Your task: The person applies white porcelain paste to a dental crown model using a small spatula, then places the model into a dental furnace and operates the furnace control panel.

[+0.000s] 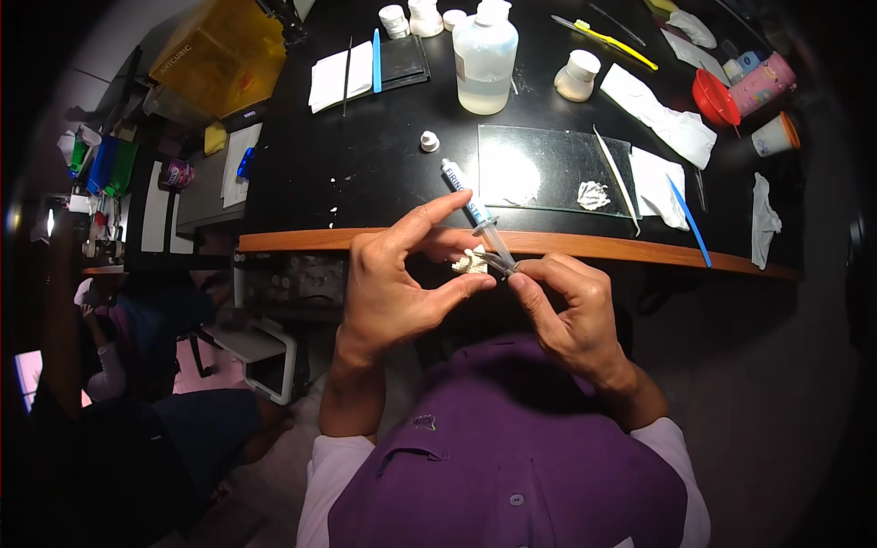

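Observation:
My left hand (pixel 393 274) holds a small cream-coloured, bumpy piece (pixel 470 263) between the thumb and fingers, just in front of the table edge. From the other side, my right hand (pixel 575 315) pinches slim metal tweezers (pixel 498 265), whose tips reach the piece. Behind both hands, a labelled paste syringe (pixel 459 187) slants over the wooden edge, its clear plunger toward me. My left index finger passes close to its barrel; whether it touches is unclear. A small white cap (pixel 429 141) stands beyond the syringe's tip.
A glass slab (pixel 548 146) bears crumpled white material (pixel 593 194) and a pale spatula (pixel 618 178). Close by are a blue-handled tool (pixel 689 219) on tissue, a clear bottle (pixel 485 64), a small jar (pixel 577 76), a yellow brush (pixel 612 42) and a red bowl (pixel 715 98). Another person sits at left.

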`<action>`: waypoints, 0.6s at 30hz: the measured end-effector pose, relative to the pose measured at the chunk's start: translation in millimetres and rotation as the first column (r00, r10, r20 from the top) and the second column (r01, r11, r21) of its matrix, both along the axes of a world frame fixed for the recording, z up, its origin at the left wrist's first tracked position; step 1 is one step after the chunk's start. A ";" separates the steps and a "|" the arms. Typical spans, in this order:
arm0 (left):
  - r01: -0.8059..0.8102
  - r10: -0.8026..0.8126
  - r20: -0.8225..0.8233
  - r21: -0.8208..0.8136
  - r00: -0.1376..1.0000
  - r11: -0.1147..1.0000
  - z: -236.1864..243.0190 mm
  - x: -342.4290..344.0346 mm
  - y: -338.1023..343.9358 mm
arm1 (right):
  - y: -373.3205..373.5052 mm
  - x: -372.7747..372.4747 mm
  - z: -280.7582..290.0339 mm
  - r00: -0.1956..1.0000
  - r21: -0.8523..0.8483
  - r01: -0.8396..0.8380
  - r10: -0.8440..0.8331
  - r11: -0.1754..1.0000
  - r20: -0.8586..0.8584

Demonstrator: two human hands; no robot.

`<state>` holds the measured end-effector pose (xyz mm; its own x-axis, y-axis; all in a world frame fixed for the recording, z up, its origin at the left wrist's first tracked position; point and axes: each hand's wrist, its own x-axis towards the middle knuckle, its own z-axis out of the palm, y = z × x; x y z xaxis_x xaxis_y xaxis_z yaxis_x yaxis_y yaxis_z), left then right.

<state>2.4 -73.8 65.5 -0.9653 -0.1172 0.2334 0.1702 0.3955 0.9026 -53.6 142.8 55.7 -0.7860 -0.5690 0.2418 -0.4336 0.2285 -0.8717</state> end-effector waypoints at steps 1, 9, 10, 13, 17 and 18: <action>-0.003 0.003 -0.002 0.000 1.000 1.000 0.0 0.3 -0.2 | 0.1 -0.3 0.1 1.000 0.002 0.001 -0.001 1.000 -0.012; -0.013 0.013 -0.024 -0.006 1.000 1.000 -5.4 1.9 -1.7 | 0.4 -0.1 4.5 0.997 0.066 0.015 -0.010 0.998 -0.075; -0.013 0.014 -0.025 0.016 1.000 1.000 -5.7 1.7 -1.1 | 0.5 0.7 8.2 0.997 0.080 0.024 -0.017 0.997 -0.078; -0.016 0.018 -0.033 0.068 0.999 0.998 -6.4 2.2 1.6 | -0.6 2.6 9.7 0.992 0.070 0.061 -0.052 0.996 -0.116; -0.028 0.032 -0.070 0.061 0.997 0.998 -8.3 3.5 4.4 | -1.8 1.8 5.1 0.973 0.003 0.101 -0.099 0.995 -0.209; -0.031 0.035 -0.084 0.048 0.996 0.998 -8.4 3.1 5.3 | -1.2 1.0 4.4 0.969 -0.009 0.107 -0.106 0.994 -0.225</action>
